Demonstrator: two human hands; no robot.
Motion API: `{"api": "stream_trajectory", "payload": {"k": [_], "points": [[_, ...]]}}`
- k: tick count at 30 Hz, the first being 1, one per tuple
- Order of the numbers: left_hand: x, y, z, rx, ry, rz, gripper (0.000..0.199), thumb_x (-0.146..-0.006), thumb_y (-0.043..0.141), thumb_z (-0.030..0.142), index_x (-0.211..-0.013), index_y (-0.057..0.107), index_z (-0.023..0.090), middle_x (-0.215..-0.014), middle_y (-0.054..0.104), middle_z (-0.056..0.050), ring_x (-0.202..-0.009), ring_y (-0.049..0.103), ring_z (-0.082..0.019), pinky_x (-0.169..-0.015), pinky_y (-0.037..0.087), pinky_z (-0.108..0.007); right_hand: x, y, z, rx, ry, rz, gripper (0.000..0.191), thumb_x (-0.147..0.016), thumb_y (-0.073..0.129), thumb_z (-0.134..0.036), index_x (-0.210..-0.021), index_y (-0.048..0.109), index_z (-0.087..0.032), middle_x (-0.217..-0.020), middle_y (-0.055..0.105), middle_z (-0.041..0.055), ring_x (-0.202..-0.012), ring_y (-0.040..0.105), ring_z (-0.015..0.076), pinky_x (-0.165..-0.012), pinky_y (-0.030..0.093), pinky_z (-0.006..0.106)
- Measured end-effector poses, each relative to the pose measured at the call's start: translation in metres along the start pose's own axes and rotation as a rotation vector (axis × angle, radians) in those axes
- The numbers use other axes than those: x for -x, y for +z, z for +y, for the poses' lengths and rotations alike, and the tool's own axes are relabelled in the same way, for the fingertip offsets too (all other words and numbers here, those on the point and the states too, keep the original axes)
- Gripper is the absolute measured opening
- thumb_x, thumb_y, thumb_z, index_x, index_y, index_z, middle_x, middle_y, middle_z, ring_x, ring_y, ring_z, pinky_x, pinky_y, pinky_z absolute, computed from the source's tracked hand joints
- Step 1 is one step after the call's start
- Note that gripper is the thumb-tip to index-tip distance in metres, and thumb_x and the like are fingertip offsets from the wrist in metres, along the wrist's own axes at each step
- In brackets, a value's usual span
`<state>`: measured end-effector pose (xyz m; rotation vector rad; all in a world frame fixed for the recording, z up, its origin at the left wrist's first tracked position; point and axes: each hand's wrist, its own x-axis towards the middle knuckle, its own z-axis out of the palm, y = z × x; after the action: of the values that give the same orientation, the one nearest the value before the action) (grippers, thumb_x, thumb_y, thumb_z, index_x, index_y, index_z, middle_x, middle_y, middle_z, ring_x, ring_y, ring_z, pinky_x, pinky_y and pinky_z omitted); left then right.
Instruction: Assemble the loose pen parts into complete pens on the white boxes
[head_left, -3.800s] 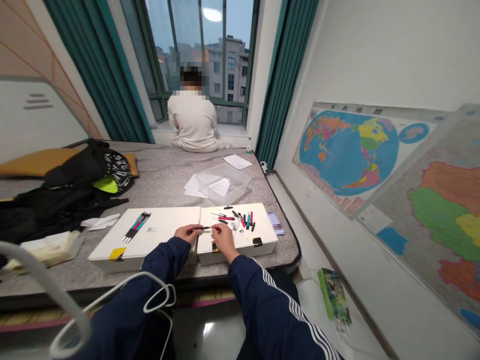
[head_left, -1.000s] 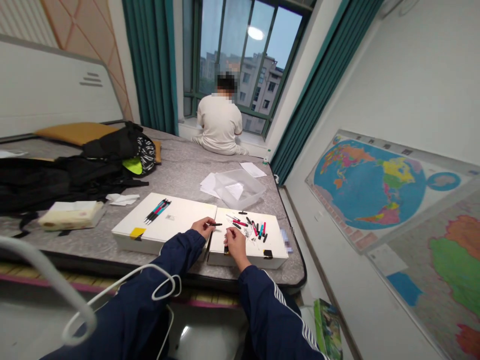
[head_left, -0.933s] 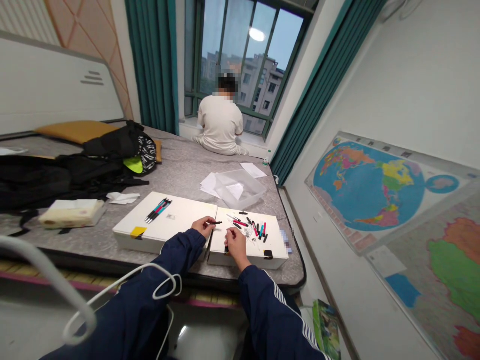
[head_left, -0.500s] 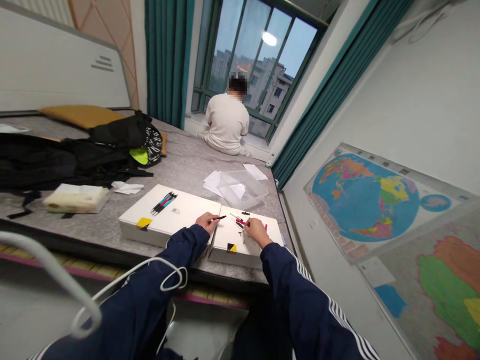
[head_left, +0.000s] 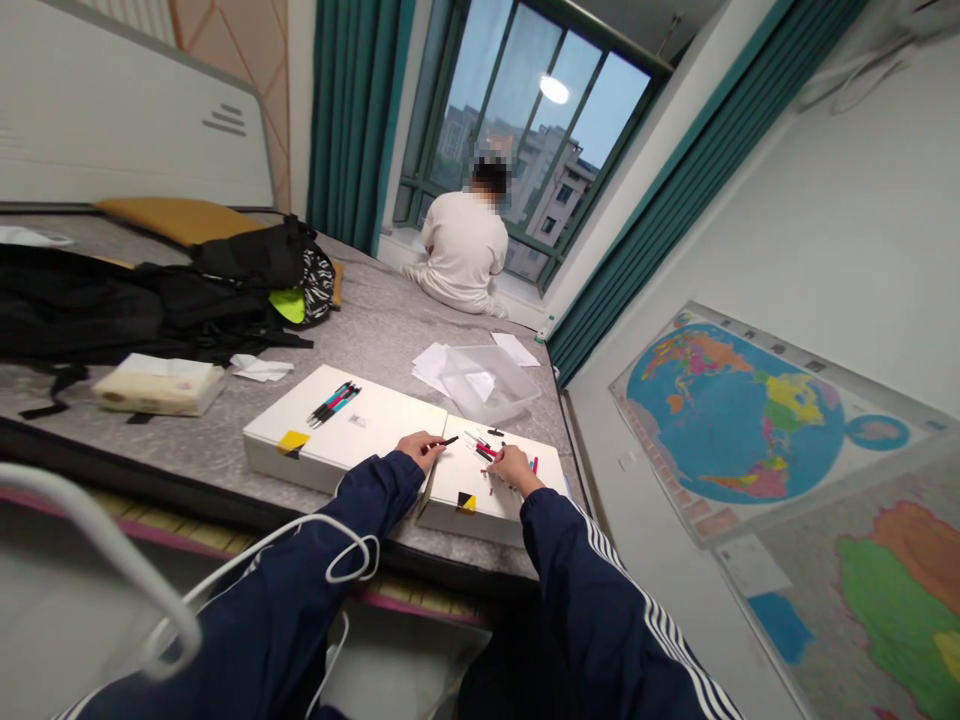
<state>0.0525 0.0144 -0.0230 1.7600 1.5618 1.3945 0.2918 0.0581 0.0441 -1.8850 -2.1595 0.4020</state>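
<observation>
My left hand point(head_left: 422, 450) is closed on a short black pen part point(head_left: 450, 440), near the gap between two white boxes. Over the right white box point(head_left: 442, 512), my right hand point(head_left: 516, 466) reaches down with its fingers together among loose pen parts point(head_left: 484, 452), some red, some black, some clear. Whether those fingers grip a part is hidden. A small black piece point(head_left: 496, 432) lies farther back on that box. On the left white box point(head_left: 397, 410), several assembled pens point(head_left: 334, 403) with black, blue and red bodies lie side by side.
Behind the boxes stand a clear plastic bin point(head_left: 491, 385) and white papers point(head_left: 429, 368). A tissue pack point(head_left: 159, 385) and black backpack point(head_left: 135, 310) lie left. A person point(head_left: 465, 245) sits by the window, back turned. A white cable point(head_left: 277, 525) loops over my left sleeve.
The view has shifted slightly. My right hand has moved lower over the loose parts, and the red part at its fingertips now lies among them. My left hand still holds the black pen part.
</observation>
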Motion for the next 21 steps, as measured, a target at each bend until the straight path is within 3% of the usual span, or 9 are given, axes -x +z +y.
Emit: {"api": "stream_trajectory", "payload": {"k": [3,9,21], "points": [[0.000,0.001,0.000,0.008,-0.021,-0.002,0.026,-0.078,0.060,0.036,-0.092,0.074,0.019,-0.073,0.066,-0.002,-0.058,0.053,-0.012,-0.058,0.044,-0.025,-0.002,-0.003,0.002,0.052,0.081,-0.105,0.016,-0.058,0.076,-0.019,-0.067,0.063,-0.015,-0.066,0.065,0.0040,-0.062,0.056,0.0150,-0.059,0.037,0.023],[0.001,0.000,0.000,0.007,-0.020,-0.008,0.025,-0.078,0.061,0.035,-0.091,0.074,0.019,-0.074,0.066,-0.003,-0.058,0.053,-0.012,-0.059,0.044,-0.025,-0.007,-0.003,0.005,0.086,0.096,-0.161,0.008,-0.060,0.071,-0.019,-0.064,0.064,-0.016,-0.063,0.065,0.0051,-0.059,0.061,0.0170,-0.057,0.041,0.024],[0.001,0.000,-0.005,-0.031,0.012,-0.011,0.024,-0.079,0.062,0.035,-0.092,0.074,0.019,-0.073,0.065,-0.002,-0.059,0.052,-0.012,-0.060,0.043,-0.025,-0.005,0.005,0.008,0.109,0.094,-0.121,0.006,-0.070,0.064,-0.017,-0.066,0.063,-0.013,-0.064,0.064,0.0080,-0.065,0.060,0.0174,-0.060,0.038,0.025]]}}
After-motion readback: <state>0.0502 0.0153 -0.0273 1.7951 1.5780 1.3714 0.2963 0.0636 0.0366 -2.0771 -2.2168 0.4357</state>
